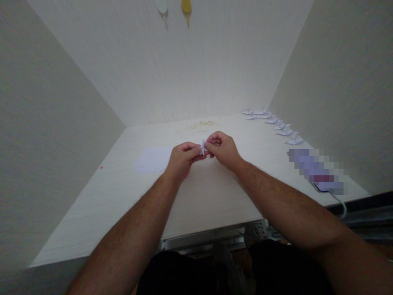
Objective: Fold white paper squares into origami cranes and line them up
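over the table, folded paper is being pinched by left hand and right hand, apparently mid-shaping, careful creasing being needed next.

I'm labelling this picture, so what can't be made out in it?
All in the head view:
- Folded paper: exact shape; small, partly covered by left hand and right hand.
- Sheet: right end, behind the left hand.
- Device: top face, masked by pixelation.
- Hooks: tops, cut off by the upper edge.
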The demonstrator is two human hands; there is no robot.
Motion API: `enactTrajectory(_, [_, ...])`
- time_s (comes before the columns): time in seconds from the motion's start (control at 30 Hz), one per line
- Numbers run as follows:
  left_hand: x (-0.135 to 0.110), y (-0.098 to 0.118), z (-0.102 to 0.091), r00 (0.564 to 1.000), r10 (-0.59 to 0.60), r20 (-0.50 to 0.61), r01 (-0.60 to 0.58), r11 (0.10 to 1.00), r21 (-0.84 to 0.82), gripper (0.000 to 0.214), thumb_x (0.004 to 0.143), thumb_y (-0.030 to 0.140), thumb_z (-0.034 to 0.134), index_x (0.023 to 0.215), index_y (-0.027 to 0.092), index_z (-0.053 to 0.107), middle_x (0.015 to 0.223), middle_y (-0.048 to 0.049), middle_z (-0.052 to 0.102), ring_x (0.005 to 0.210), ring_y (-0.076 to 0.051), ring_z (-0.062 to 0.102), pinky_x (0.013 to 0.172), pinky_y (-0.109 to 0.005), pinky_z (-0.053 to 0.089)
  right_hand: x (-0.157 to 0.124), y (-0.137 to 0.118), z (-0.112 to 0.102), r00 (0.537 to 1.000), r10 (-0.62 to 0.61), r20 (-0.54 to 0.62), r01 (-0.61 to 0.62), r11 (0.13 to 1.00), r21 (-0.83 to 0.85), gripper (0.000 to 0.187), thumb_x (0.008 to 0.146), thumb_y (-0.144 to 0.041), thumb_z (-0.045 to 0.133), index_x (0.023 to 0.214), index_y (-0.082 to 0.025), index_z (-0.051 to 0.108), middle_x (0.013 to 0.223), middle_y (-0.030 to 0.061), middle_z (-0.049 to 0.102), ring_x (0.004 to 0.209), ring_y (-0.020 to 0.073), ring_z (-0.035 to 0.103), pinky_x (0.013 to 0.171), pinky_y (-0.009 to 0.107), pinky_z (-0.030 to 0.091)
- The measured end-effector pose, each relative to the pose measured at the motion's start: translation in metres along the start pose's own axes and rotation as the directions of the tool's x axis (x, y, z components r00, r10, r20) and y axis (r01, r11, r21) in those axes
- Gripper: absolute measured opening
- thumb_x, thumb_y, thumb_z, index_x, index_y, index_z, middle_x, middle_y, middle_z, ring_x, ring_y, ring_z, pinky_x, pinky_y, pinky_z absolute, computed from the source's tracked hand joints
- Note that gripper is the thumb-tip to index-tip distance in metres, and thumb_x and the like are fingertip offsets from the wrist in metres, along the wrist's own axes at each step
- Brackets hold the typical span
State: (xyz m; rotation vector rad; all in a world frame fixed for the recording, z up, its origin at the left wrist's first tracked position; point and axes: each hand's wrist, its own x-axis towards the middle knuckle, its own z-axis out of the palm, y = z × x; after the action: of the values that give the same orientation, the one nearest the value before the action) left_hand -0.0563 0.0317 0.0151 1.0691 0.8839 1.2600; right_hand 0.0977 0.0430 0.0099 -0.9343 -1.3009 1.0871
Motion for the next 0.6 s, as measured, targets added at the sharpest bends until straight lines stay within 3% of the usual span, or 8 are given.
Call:
enactTrajectory(0.2, [0.001,-0.001,0.002,0.989,0.109,-0.098,-0.090,0.979,0.184,0.013,0.065,0.023,0.080,0.068,0.015,0.070,0.064,-0.0031,0.071,0.059,-0.014,0.068,0.065,-0.029,0.059,-0.003,-0.001,0.001,0.999,-0.018,0.040,0.023,0.994,-0.110,0.020,0.075,-0.036,0.074,0.076,-0.017,0.065,0.060,-0.0007,0.066,0.052,0.0104,0.059,0.048,0.022,0.048])
enactTrajectory(0.4, [0.000,0.000,-0.002,0.970,0.236,-0.063,-0.184,0.874,0.450,0.013,0.071,0.027,0.078,0.071,0.017,0.070,0.061,-0.0015,0.070,0.056,-0.013,0.065,0.057,-0.025,0.053,0.000,0.003,0.000,0.998,0.029,0.058,-0.021,0.990,-0.137,0.031,0.067,-0.040,0.082,0.078,-0.017,0.065,0.065,-0.0001,0.068,0.057,0.0108,0.061,0.051,0.022,0.050])
enactTrajectory(0.6, [0.004,-0.004,-0.009,0.949,0.313,-0.037,-0.251,0.821,0.514,0.008,0.071,0.023,0.073,0.069,0.019,0.067,0.059,0.0007,0.067,0.054,-0.012,0.061,0.053,-0.023,0.047,0.000,-0.003,0.002,0.986,0.100,0.130,-0.095,0.994,-0.045,0.031,0.065,-0.036,0.084,0.078,-0.017,0.064,0.065,-0.0006,0.068,0.053,0.0087,0.058,0.047,0.021,0.049])
